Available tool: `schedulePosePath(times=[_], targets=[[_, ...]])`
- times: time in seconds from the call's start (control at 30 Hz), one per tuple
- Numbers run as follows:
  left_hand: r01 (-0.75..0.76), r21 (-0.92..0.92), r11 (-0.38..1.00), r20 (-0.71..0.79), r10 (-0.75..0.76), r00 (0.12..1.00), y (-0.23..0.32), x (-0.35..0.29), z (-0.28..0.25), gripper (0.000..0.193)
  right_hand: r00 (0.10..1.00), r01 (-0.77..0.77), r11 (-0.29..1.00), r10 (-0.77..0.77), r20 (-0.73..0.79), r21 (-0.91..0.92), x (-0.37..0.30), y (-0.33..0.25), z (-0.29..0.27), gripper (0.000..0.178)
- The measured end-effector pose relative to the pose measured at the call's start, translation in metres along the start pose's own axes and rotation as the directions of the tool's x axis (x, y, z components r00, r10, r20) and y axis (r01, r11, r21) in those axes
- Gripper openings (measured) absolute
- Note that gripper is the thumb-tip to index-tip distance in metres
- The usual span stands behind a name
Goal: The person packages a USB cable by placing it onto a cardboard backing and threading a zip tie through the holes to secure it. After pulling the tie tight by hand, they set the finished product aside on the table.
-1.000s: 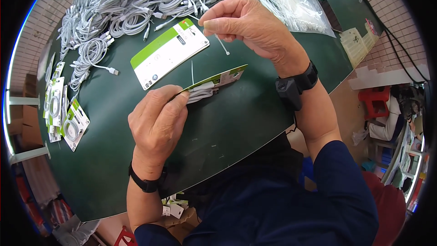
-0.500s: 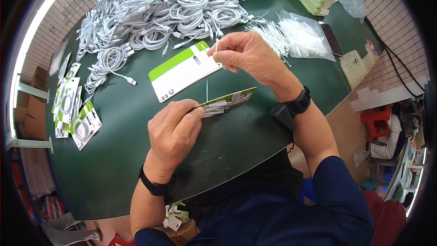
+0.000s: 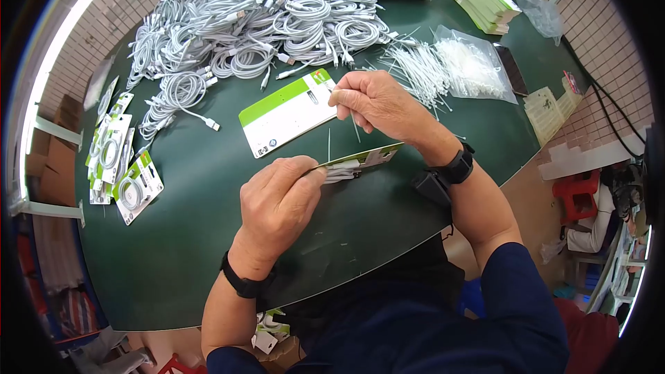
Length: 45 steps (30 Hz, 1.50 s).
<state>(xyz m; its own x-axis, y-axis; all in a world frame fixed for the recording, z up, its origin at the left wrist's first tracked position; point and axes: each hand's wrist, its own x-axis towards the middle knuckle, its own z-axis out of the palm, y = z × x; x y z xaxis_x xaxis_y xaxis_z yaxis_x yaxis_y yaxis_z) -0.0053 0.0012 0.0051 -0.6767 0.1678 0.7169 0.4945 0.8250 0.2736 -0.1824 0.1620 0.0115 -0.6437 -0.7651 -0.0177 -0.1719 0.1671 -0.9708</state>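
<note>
My left hand [image 3: 280, 201] is closed on a green and white packaging card [image 3: 383, 156], tilted nearly edge-on. Against the card's near side lies a coiled white cable [image 3: 342, 172]. A thin white cable tie [image 3: 329, 141] sticks up from behind the card, by the left fingertips. Above the card's far side, my right hand [image 3: 379, 105] pinches another thin white cable tie [image 3: 356, 129], whose tail hangs below the fingers. Partly behind the right fingertips, a second packaging card [image 3: 285, 123] lies flat on the table.
A large heap of coiled grey-white cables [image 3: 242, 28] covers the far side of the green table [image 3: 187, 256]. Loose cable ties [image 3: 419, 73] and a clear bag of them [image 3: 471, 66] lie right of it. Stacked cards [image 3: 486, 1] stand far right; carded cables [image 3: 131, 190] lie left.
The right hand has lowered slightly toward the held card, and its tie now points downward. The left hand still grips the card with the cable. The whole view has shifted a little.
</note>
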Motion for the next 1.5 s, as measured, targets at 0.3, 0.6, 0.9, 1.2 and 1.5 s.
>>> schedulePosePath(times=[0.3, 0.6, 0.9, 1.2, 1.5], targets=[[0.002, -0.004, 1.000, -0.001, -0.002, 1.000, 0.000, -0.004, -0.001, 0.029, 0.999, 0.034, 0.999, -0.034, -0.031, 0.015, 0.002, 0.004, 0.003, 0.020], [-0.023, 0.030, 0.999, -0.003, 0.023, 1.000, -0.004, 0.001, 0.002, 0.024, 0.999, -0.041, 0.970, 0.045, -0.010, 0.241, 0.009, 0.015, 0.006, 0.018], [-0.010, 0.023, 1.000, 0.025, 0.010, 1.000, -0.002, 0.000, 0.001, 0.025, 0.997, -0.061, 0.939, 0.039, 0.072, 0.338, 0.010, 0.023, 0.013, 0.021], [0.014, 0.014, 1.000, 0.018, -0.014, 1.000, -0.002, 0.000, 0.001, 0.025, 0.992, -0.092, 0.943, 0.057, 0.117, 0.321, 0.007, 0.021, 0.021, 0.019], [0.015, 0.013, 1.000, 0.021, -0.015, 1.000, -0.002, 0.000, 0.001, 0.026, 0.989, -0.091, 0.956, 0.054, 0.136, 0.281, 0.007, 0.023, 0.021, 0.019]])
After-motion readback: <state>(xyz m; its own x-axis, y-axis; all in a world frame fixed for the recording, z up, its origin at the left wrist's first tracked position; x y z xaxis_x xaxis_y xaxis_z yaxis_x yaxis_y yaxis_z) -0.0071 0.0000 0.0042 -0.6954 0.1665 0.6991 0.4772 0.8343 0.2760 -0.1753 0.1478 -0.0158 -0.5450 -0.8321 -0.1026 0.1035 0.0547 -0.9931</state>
